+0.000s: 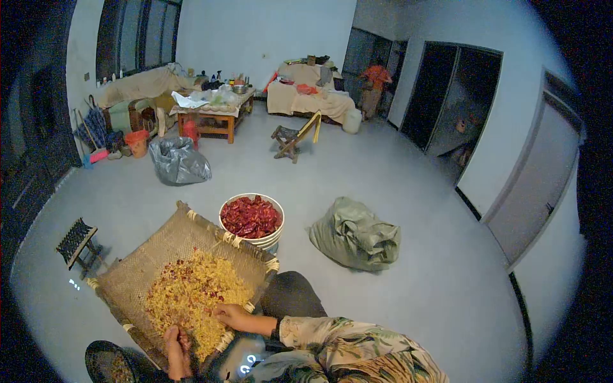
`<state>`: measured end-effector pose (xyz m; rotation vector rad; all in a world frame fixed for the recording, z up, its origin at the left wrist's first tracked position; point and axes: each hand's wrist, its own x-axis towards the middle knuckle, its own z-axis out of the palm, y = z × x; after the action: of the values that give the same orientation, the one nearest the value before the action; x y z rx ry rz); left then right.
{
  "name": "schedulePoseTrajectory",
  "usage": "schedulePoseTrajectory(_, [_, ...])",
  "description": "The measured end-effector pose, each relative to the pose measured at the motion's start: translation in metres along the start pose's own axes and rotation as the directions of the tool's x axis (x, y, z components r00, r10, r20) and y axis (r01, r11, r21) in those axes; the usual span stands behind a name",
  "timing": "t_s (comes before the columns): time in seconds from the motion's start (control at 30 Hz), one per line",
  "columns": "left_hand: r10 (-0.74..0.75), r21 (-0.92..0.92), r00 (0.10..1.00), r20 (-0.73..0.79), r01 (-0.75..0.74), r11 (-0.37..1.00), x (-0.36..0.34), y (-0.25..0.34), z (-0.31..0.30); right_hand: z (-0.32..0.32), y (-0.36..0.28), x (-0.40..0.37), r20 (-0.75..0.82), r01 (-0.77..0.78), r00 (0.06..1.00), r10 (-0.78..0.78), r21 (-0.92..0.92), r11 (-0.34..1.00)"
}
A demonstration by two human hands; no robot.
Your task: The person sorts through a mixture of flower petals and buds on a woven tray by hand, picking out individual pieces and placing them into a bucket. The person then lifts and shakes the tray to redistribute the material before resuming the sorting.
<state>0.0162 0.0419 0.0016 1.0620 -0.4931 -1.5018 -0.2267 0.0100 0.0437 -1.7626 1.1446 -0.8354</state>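
Note:
A woven winnowing tray [147,252] rests tilted on my lap, heaped with yellow seeds and red chilli bits [191,290]. My left hand [177,350] lies at the tray's near edge, fingers curled down into the seeds; whether it holds anything I cannot tell. My right hand [231,315] rests on the right side of the heap with fingers bent, touching the seeds. A white bucket [276,237] full of dried red chillies [250,216] stands just beyond the tray.
A green sack [355,234] lies right of the bucket. A small stool [77,240] stands at left, a dark bowl [105,364] by my left knee. Farther off are a grey bag [179,161], a folding chair [295,137], a cluttered table [214,108] and a person in orange [375,86].

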Motion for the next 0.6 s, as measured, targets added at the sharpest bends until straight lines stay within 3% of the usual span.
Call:
schedulePoseTrajectory(0.03, [0.0, -0.012, 1.0, 0.007, 0.0, 1.0, 0.001, 0.001, -0.003, -0.006, -0.008, -0.005, 0.031, -0.06, 0.998, 0.057, 0.088, 0.994])
schedulePoseTrajectory(0.13, [-0.007, -0.013, 0.999, 0.031, 0.007, 1.0, -0.002, 0.011, 0.001, -0.008, 0.018, -0.008, -0.007, -0.032, 0.999, 0.031, -0.115, 0.993])
schedulePoseTrajectory(0.2, [-0.022, 0.031, 0.998, 0.051, 0.02, 0.999, -0.02, 0.027, 0.009, -0.007, 0.03, -0.012, -0.021, 0.063, 0.997, -0.07, -0.23, 0.971])
schedulePoseTrajectory(0.3, [-0.035, 0.228, 0.994, 0.099, 0.012, 0.974, -0.051, 0.046, 0.001, -0.004, 0.043, -0.016, 0.035, 0.148, 0.989, -0.145, -0.357, 0.922])
schedulePoseTrajectory(0.4, [0.214, 0.266, 0.938, 0.274, -0.288, 0.92, -0.037, 0.031, -0.04, -0.004, 0.035, -0.021, 0.091, 0.146, 0.989, -0.119, -0.402, 0.904])
schedulePoseTrajectory(0.43, [0.172, 0.153, 0.976, 0.136, -0.193, 0.969, -0.028, 0.025, -0.045, -0.004, 0.03, -0.022, 0.105, 0.137, 0.989, -0.102, -0.408, 0.903])
schedulePoseTrajectory(0.47, [0.276, 0.33, 0.943, 0.185, -0.324, 0.886, -0.027, 0.022, -0.057, -0.004, 0.031, -0.022, 0.097, 0.149, 0.988, -0.119, -0.414, 0.898])
schedulePoseTrajectory(0.53, [0.43, 0.61, 0.839, 0.334, -0.54, 0.58, -0.058, 0.05, -0.038, -0.002, 0.036, -0.022, 0.083, 0.176, 0.984, -0.155, -0.429, 0.886])
schedulePoseTrajectory(0.6, [0.492, 0.725, 0.81, 0.32, -0.544, 0.424, -0.073, 0.059, -0.028, 0.001, 0.043, -0.021, 0.077, 0.188, 0.982, -0.172, -0.447, 0.874])
